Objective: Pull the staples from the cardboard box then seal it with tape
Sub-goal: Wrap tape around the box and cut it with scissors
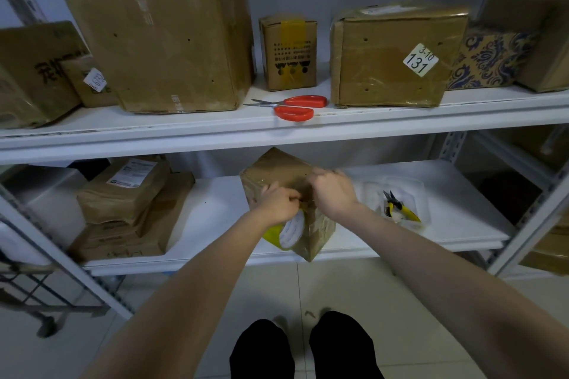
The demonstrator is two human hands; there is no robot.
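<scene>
Two hands: left hand (278,203) is curled tight against the top of the small brown cardboard box (277,171); what it pinches, cannot tell. Right hand (334,194) is curled over the box top, gripping it.
Box position: under both hands, on the white lower shelf (215,209), near corner at the front edge.
Risk: a hard pull could tip the box off the shelf. Bare fingers may be pricked, as the yellow-handled pliers (400,209) lie unused to the right of the right hand.
Hidden: staples and seam. The yellow tape roll (286,234) below the left hand is partly covered.

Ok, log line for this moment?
left hand: grips yellow tape roll | right hand: on brown cardboard box, grip unclear | yellow-handled pliers: in clear tray
</scene>
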